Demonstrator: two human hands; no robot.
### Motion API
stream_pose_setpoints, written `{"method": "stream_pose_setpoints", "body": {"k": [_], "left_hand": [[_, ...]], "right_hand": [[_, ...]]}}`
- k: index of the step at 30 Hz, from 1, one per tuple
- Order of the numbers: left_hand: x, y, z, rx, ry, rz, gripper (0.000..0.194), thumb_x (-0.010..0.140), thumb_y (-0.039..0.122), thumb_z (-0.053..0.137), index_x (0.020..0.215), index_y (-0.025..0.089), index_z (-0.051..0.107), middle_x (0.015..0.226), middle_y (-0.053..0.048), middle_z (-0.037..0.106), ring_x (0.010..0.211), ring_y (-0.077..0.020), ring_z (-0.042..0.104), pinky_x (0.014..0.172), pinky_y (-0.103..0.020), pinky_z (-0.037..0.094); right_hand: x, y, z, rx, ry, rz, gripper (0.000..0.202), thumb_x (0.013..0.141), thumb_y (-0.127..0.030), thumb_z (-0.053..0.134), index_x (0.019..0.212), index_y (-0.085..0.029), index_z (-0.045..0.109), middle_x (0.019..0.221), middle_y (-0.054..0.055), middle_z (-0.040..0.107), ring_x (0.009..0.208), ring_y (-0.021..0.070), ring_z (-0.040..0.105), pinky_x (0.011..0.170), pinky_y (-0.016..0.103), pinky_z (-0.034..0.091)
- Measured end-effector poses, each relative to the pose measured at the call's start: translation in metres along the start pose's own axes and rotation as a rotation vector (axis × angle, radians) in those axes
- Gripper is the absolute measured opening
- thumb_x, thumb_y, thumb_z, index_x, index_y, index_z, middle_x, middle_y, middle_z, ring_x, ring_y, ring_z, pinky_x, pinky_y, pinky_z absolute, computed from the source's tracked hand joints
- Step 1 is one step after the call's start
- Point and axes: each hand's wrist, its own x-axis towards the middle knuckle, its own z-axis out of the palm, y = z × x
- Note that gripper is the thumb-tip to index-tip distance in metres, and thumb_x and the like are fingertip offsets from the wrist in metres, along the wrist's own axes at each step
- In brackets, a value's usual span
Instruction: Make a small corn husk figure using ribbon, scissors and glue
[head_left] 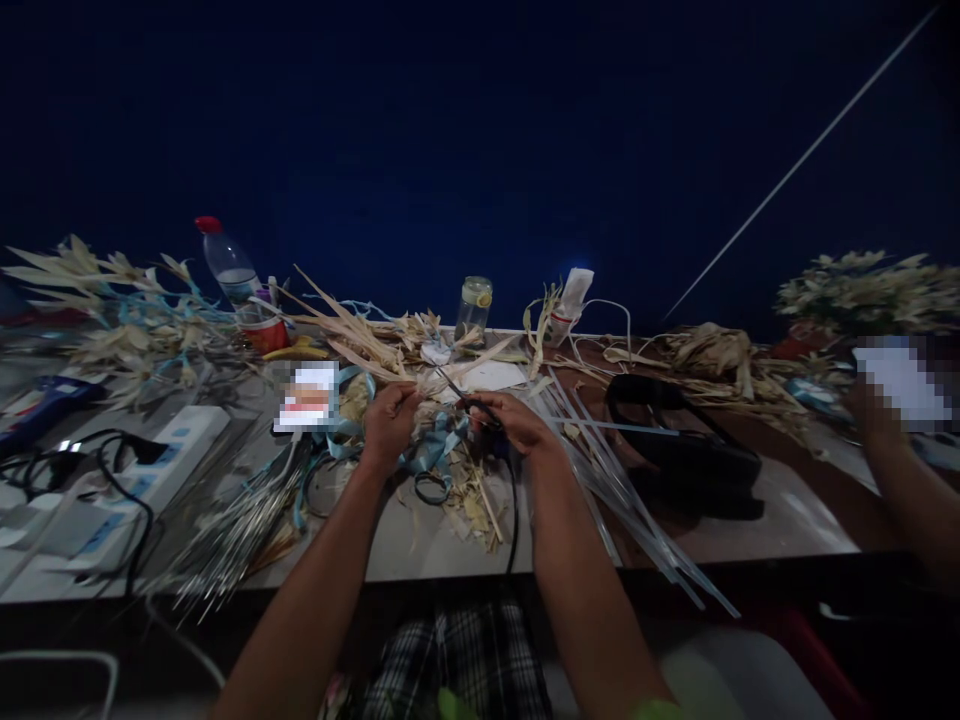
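Over the middle of the cluttered table, my left hand is closed, its fingertips pinching a pale dried husk piece. My right hand grips a slim dark pointed tool; its thin tip slants up and left towards the husk. The tool's exact kind is unclear. A black cord hangs from beneath that hand past the table edge. Light blue ribbon and husk scraps lie between and below my hands. Long dried husks spread behind my left hand.
A wire bundle and a power strip lie left. Clear plastic strips and a black headband-like object are right. A glass jar and a red-capped bottle stand behind. Another person's arm reaches in at far right.
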Motion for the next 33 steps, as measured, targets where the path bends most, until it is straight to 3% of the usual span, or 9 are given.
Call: {"method": "stream_pose_setpoints", "body": {"k": [8,15,23,29,33], "left_hand": [[0.002,0.003,-0.001,-0.073,-0.018,-0.112,0.008,0.061,0.029,0.066,0.063,0.021,0.064,0.077,-0.004,0.063,0.081,-0.0193,0.056,0.083,-0.031,0.041],[0.006,0.005,-0.003,-0.066,-0.057,-0.115,0.010,0.062,0.028,0.065,0.062,0.019,0.064,0.072,-0.002,0.061,0.073,-0.0157,0.055,0.076,-0.028,0.042],[0.006,-0.009,-0.003,-0.352,0.001,-0.461,0.035,0.057,0.042,0.070,0.077,0.014,0.063,0.066,-0.002,0.062,0.063,-0.0145,0.058,0.063,-0.027,0.044],[0.008,-0.015,-0.002,-0.385,0.057,-0.425,0.034,0.057,0.041,0.071,0.076,0.013,0.063,0.064,-0.001,0.061,0.058,-0.0101,0.054,0.058,-0.022,0.042],[0.008,-0.015,-0.002,-0.377,0.071,-0.397,0.033,0.058,0.040,0.071,0.077,0.014,0.064,0.065,0.000,0.060,0.059,-0.0092,0.053,0.059,-0.021,0.041]], "right_hand": [[0.001,0.005,-0.008,-0.042,-0.028,0.013,0.041,0.063,-0.037,0.066,0.096,-0.011,0.065,0.056,-0.002,0.054,0.054,0.0081,0.046,0.055,0.022,0.030],[-0.004,-0.002,-0.008,-0.011,-0.042,0.058,0.041,0.060,-0.034,0.068,0.094,-0.011,0.065,0.059,-0.003,0.053,0.055,0.0076,0.045,0.055,0.022,0.032],[-0.002,-0.003,-0.003,-0.028,-0.067,0.077,0.036,0.060,-0.031,0.070,0.091,-0.011,0.066,0.068,0.000,0.058,0.057,0.0063,0.045,0.058,0.022,0.037],[0.000,0.000,-0.002,-0.073,-0.122,0.072,0.036,0.062,-0.030,0.069,0.092,-0.011,0.066,0.069,-0.001,0.059,0.054,0.0047,0.043,0.057,0.021,0.036],[0.000,0.004,-0.002,-0.109,-0.147,0.072,0.034,0.063,-0.029,0.067,0.093,-0.013,0.067,0.080,0.001,0.063,0.056,0.0051,0.045,0.060,0.022,0.038]]}}
